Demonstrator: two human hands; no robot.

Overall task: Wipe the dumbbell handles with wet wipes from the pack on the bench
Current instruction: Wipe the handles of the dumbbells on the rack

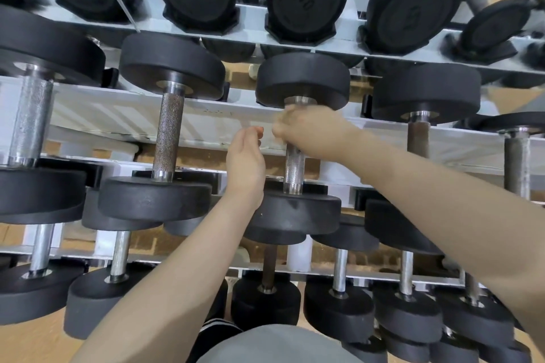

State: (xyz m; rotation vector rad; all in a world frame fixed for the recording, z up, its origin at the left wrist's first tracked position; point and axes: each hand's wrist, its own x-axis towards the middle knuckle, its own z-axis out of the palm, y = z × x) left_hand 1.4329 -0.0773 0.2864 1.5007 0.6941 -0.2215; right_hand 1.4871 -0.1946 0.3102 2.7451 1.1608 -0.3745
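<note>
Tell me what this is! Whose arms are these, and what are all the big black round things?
The picture comes from a camera worn on a person's head, looking down at their own arms. The black round things are rubber-ended dumbbells with silver metal handles, resting on a pale grey metal rack in rows. The right hand is wrapped round the silver handle of the middle dumbbell, near its top; it is blurred, so I cannot tell whether it holds a wipe. The left hand is beside that handle with loosely curled fingers, holding nothing.

right hand (306,134) grips dumbbell handle (294,168) | left hand (244,160) beside
</note>
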